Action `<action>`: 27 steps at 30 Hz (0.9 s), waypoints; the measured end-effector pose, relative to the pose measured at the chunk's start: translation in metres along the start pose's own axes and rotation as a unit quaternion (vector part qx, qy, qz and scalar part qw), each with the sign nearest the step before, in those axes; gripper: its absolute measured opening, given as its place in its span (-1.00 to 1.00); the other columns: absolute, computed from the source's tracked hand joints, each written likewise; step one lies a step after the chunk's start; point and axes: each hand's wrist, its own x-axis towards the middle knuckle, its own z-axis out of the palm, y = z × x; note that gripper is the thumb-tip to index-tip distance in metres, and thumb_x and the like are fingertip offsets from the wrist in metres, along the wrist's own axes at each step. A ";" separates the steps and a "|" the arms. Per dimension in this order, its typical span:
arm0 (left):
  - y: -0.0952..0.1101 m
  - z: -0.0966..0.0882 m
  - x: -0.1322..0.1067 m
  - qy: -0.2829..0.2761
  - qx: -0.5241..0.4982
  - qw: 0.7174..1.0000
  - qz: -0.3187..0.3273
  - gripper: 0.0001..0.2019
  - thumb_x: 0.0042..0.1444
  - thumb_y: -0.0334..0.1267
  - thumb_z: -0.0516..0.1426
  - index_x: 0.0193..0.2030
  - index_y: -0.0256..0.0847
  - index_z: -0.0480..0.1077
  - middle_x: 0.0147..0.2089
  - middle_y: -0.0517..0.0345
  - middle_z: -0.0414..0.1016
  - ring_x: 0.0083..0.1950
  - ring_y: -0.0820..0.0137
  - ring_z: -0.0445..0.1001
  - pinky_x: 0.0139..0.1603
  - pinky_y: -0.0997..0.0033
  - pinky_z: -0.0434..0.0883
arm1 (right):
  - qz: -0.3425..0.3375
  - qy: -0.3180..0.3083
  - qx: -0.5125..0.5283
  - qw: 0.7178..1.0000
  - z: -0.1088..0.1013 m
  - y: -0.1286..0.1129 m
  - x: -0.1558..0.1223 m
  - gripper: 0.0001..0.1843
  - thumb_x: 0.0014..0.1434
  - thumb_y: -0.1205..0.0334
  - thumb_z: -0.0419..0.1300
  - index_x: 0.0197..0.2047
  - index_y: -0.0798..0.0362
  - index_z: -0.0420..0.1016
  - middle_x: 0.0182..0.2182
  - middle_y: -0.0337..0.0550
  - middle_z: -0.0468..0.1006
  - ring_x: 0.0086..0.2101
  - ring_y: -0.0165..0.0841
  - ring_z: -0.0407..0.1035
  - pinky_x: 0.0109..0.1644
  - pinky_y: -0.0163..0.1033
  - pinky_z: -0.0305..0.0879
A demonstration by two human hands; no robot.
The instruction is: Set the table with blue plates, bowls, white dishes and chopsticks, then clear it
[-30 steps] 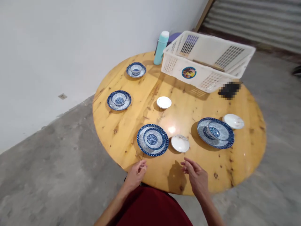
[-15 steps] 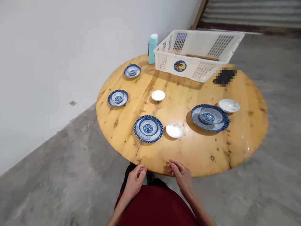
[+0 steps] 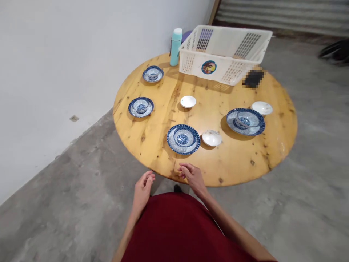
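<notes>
My left hand [image 3: 144, 185] hangs just off the table's near edge, fingers loosely curled and nothing in it. Over that edge hovers my right hand [image 3: 192, 176], relaxed, thumb and fingers slightly apart, also holding nothing. Nearest to it is a blue-and-white plate [image 3: 170, 141] with a patterned bowl [image 3: 185, 139] on it. A small white dish [image 3: 212, 138] sits just right of that plate. Farther right, another blue-rimmed plate [image 3: 230, 125] bears a bowl [image 3: 247, 120], with a white dish [image 3: 261, 108] behind it. Neither hand touches any dish.
On the round wooden table [image 3: 163, 109], two smaller plates [image 3: 131, 111] with bowls lie at the left, and a white dish [image 3: 188, 102] near the middle. A white plastic basket [image 3: 191, 62], a turquoise bottle [image 3: 176, 49] and a blurred black item [image 3: 253, 78] stand farther back.
The view has shifted, with the tabletop higher in the picture. Both hands have moved left along the near edge, still holding nothing. The dishes keep their arrangement.
</notes>
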 end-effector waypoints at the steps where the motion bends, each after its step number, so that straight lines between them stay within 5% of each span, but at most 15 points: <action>1: -0.002 -0.020 0.004 0.017 -0.001 1.000 -0.001 -0.49 0.19 0.14 0.12 0.04 -0.26 0.49 -0.05 -0.10 0.63 -0.07 0.24 0.62 0.03 0.23 0.52 | -0.002 -0.014 0.001 1.000 0.021 -0.002 -0.001 -0.54 -0.04 -0.16 0.21 -0.23 0.05 0.53 -0.46 -0.17 0.58 -0.55 -0.35 0.41 -0.45 -0.23 0.35; 6: -0.013 -0.112 0.027 0.046 -0.006 0.999 -0.003 -0.46 0.16 0.18 0.15 0.05 -0.25 0.47 -0.03 -0.11 0.63 -0.04 0.20 0.62 0.02 0.20 0.53 | -0.019 -0.044 0.006 0.999 0.109 -0.006 -0.005 -0.60 -0.01 -0.10 0.19 -0.24 0.03 0.53 -0.47 -0.20 0.58 -0.55 -0.36 0.43 -0.48 -0.26 0.34; 10: -0.019 -0.151 0.050 0.010 0.005 1.000 0.002 -0.45 0.14 0.18 0.16 0.05 -0.26 0.47 -0.04 -0.11 0.63 -0.05 0.21 0.62 0.03 0.17 0.53 | -0.048 -0.001 0.004 0.999 0.136 -0.018 0.008 -0.61 0.02 -0.04 0.20 -0.20 0.06 0.55 -0.46 -0.20 0.59 -0.55 -0.39 0.43 -0.48 -0.29 0.36; 13: -0.015 -0.158 0.073 -0.040 -0.001 0.999 0.005 -0.46 0.13 0.17 0.17 0.04 -0.25 0.47 -0.05 -0.11 0.64 -0.06 0.21 0.63 0.03 0.16 0.54 | -0.079 0.056 -0.012 0.995 0.126 -0.039 0.032 -0.63 0.02 0.00 0.22 -0.20 0.10 0.56 -0.46 -0.18 0.60 -0.55 -0.41 0.43 -0.48 -0.30 0.37; 17: 0.000 -0.151 0.110 -0.100 -0.016 0.995 0.020 -0.49 0.13 0.13 0.18 0.03 -0.24 0.47 -0.07 -0.10 0.65 -0.04 0.20 0.63 0.04 0.15 0.54 | -0.096 0.151 -0.018 0.984 0.087 -0.072 0.081 -0.69 0.03 0.06 0.24 -0.25 0.12 0.57 -0.48 -0.17 0.61 -0.57 -0.41 0.41 -0.50 -0.31 0.38; 27: 0.037 -0.134 0.216 -0.169 0.036 0.985 0.012 -0.43 0.14 0.14 0.15 0.09 -0.30 0.46 -0.04 -0.14 0.63 -0.02 0.17 0.63 0.08 0.14 0.54 | -0.016 0.310 -0.103 0.945 0.007 -0.107 0.261 -0.86 0.14 0.27 0.18 -0.32 0.18 0.50 -0.48 -0.10 0.59 -0.59 -0.46 0.42 -0.55 -0.41 0.35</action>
